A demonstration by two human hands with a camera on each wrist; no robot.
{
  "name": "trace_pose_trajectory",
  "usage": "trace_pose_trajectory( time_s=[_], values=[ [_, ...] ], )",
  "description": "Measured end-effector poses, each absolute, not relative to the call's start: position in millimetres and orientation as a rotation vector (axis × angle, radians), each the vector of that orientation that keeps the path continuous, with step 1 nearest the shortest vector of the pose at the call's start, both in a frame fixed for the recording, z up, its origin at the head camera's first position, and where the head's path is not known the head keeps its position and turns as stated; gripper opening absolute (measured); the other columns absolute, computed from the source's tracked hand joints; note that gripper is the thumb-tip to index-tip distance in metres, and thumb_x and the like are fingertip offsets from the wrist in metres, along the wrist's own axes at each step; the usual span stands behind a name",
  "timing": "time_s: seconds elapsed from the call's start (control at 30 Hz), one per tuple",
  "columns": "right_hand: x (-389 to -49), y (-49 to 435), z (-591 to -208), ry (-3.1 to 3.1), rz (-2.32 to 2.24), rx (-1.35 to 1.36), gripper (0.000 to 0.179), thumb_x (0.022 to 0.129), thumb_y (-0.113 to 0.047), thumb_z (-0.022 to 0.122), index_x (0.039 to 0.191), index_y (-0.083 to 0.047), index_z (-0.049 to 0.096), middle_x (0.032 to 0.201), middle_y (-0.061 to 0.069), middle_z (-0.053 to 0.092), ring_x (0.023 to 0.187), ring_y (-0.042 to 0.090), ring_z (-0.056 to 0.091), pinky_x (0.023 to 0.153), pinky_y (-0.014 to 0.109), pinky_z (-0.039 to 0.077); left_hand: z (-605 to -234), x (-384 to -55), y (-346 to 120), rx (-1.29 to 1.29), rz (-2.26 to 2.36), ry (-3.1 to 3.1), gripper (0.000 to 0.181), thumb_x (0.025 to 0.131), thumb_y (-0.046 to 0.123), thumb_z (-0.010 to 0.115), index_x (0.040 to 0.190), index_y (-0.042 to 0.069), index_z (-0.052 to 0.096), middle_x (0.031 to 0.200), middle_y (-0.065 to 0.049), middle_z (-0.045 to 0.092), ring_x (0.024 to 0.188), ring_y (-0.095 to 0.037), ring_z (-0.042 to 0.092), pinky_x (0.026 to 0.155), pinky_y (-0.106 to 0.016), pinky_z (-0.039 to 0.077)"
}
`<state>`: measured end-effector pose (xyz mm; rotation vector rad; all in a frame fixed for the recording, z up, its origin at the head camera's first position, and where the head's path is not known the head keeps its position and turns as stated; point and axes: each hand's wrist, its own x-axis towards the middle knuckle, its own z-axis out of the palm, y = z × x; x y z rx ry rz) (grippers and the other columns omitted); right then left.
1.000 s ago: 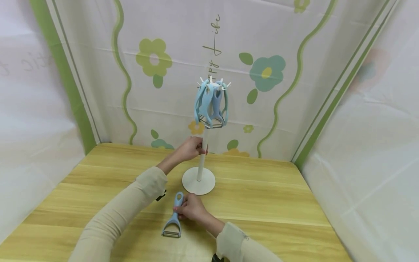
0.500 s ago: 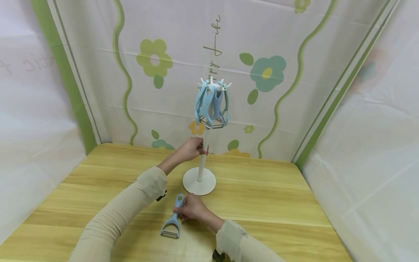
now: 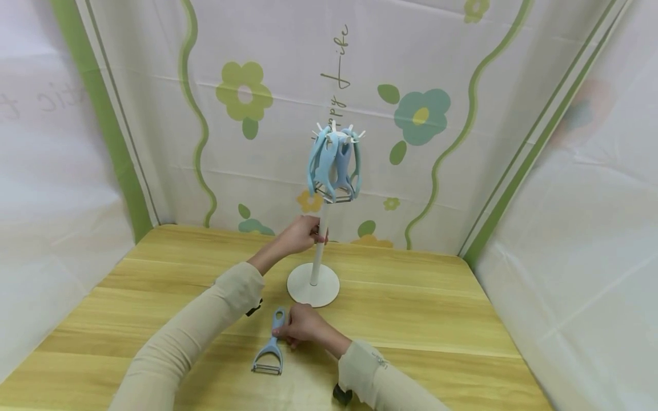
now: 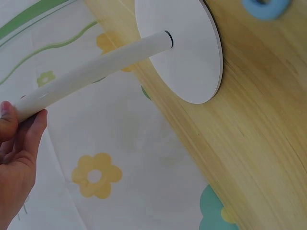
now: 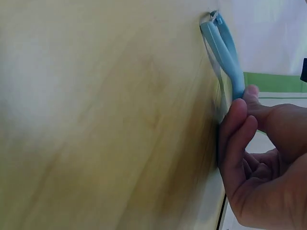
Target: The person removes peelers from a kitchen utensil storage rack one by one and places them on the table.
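So my left grip point(image 3: 303, 231) is wrapped around the slim white pole point(image 3: 317, 262) of a rack, fingers and thumb closed on it partway up, below the stuff hanging at the top. The round flat white base point(image 3: 324, 294) at the bottom of that pole sits on the light wood-grain bench point(image 3: 421, 319). Up top there's a ring of short white hooks point(image 3: 334, 127) with a bunch of pale blue and teal-ish peelers point(image 3: 325, 162) hanging off it, blade ends down. My right grip point(image 3: 305, 324) is pinching a light-blue Y-shaped peeler point(image 3: 273, 342) by its handle, just in front of the base, ring end pointing toward the rack and the metal blade toward me. It's low over the bench, but honestly I can't tell if any of it touches the wood. Both my arms are in beige sleeves point(image 3: 241, 291). Behind it all hangs a white cloth point(image 3: 293, 34) printed with green wavy lines and flowers, plus some handwriting-style lettering point(image 3: 339, 57) running sideways.
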<state>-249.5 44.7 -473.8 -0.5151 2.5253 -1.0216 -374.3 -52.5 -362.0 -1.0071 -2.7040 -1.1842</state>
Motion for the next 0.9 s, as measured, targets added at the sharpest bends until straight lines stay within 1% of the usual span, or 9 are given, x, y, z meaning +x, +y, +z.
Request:
trace_pose_trajectory(
  time_s=[0.13, 0.23, 0.33, 0.47, 0.6, 0.7, 0.77, 0.87, 0.9],
  values=[
    [-251, 48, -472, 2.536, -0.986, -0.501, 0.043, 0.089, -0.031, 0.076, 0.055, -0.006, 0.067, 0.045, 0.0, 0.059, 0.041, 0.009, 0.059, 0.05, 0.018, 0.047, -361, -374, -53, -1.006, -1.17, -2.701, 0.007, 0.093, -0.003, 0.064, 0.094, 0.003, 0.067, 0.09, -0.008, 0.074, 0.088, -0.02, 0.072, 0.086, -0.038, 0.06],
    [-252, 53, -470, 2.531, -1.0, -0.524, 0.037, 0.089, -0.033, 0.075, 0.061, -0.009, 0.069, 0.049, 0.0, 0.063, 0.045, 0.009, 0.059, 0.048, 0.019, 0.044, -361, -373, -53, -1.006, -1.154, -2.698, 0.007, 0.092, -0.003, 0.064, 0.094, 0.003, 0.068, 0.09, -0.008, 0.074, 0.088, -0.02, 0.072, 0.085, -0.037, 0.061],
    [-253, 62, -468, 2.516, -1.045, -0.616, 0.028, 0.091, -0.033, 0.074, 0.072, -0.011, 0.071, 0.055, 0.0, 0.067, 0.049, 0.008, 0.06, 0.05, 0.018, 0.044, -363, -374, -53, -1.01, -1.145, -2.694, 0.007, 0.093, -0.002, 0.064, 0.093, 0.004, 0.068, 0.09, -0.008, 0.074, 0.088, -0.02, 0.072, 0.084, -0.036, 0.06],
    [-253, 73, -461, 2.493, -1.142, -0.753, 0.017, 0.093, -0.028, 0.071, 0.091, -0.011, 0.072, 0.068, 0.003, 0.072, 0.057, 0.009, 0.065, 0.055, 0.019, 0.05, -364, -374, -53, -1.012, -1.15, -2.688, 0.006, 0.093, 0.0, 0.065, 0.093, 0.004, 0.068, 0.09, -0.008, 0.074, 0.087, -0.019, 0.072, 0.083, -0.036, 0.06],
    [-253, 82, -447, 2.498, -1.273, -0.812, 0.02, 0.094, -0.02, 0.07, 0.103, -0.002, 0.07, 0.081, 0.012, 0.075, 0.069, 0.025, 0.072, 0.057, 0.02, 0.053, -364, -374, -53, -1.014, -1.157, -2.681, 0.005, 0.094, 0.001, 0.065, 0.092, 0.005, 0.068, 0.09, -0.007, 0.075, 0.085, -0.018, 0.072, 0.081, -0.035, 0.061],
    [-254, 89, -434, 2.492, -1.363, -0.807, 0.02, 0.095, -0.016, 0.069, 0.106, 0.001, 0.068, 0.088, 0.018, 0.074, 0.077, 0.036, 0.072, 0.058, 0.022, 0.055, -363, -374, -54, -1.03, -1.171, -2.671, 0.005, 0.094, 0.001, 0.065, 0.092, 0.005, 0.068, 0.09, -0.009, 0.075, 0.084, -0.017, 0.072, 0.08, -0.034, 0.06],
    [-254, 94, -424, 2.496, -1.4, -0.797, 0.019, 0.095, -0.015, 0.068, 0.108, 0.0, 0.067, 0.091, 0.016, 0.074, 0.081, 0.034, 0.072, 0.062, 0.025, 0.057, -362, -373, -55, -1.045, -1.184, -2.667, 0.006, 0.094, 0.001, 0.064, 0.092, 0.005, 0.068, 0.09, -0.011, 0.075, 0.084, -0.017, 0.071, 0.079, -0.033, 0.06],
    [-254, 102, -410, 2.517, -1.435, -0.78, 0.018, 0.095, -0.016, 0.068, 0.11, -0.005, 0.068, 0.096, 0.009, 0.073, 0.087, 0.023, 0.071, 0.07, 0.029, 0.06, -361, -372, -55, -1.055, -1.199, -2.66, 0.006, 0.094, 0.0, 0.064, 0.092, 0.004, 0.068, 0.089, -0.011, 0.075, 0.084, -0.018, 0.071, 0.077, -0.032, 0.059],
    [-254, 104, -404, 2.53, -1.444, -0.778, 0.019, 0.096, -0.015, 0.067, 0.111, -0.004, 0.067, 0.099, 0.01, 0.072, 0.09, 0.022, 0.07, 0.073, 0.03, 0.06, -362, -372, -55, -1.055, -1.197, -2.66, 0.006, 0.094, 0.0, 0.064, 0.092, 0.004, 0.068, 0.089, -0.01, 0.075, 0.085, -0.018, 0.071, 0.076, -0.032, 0.058]
  ],
)
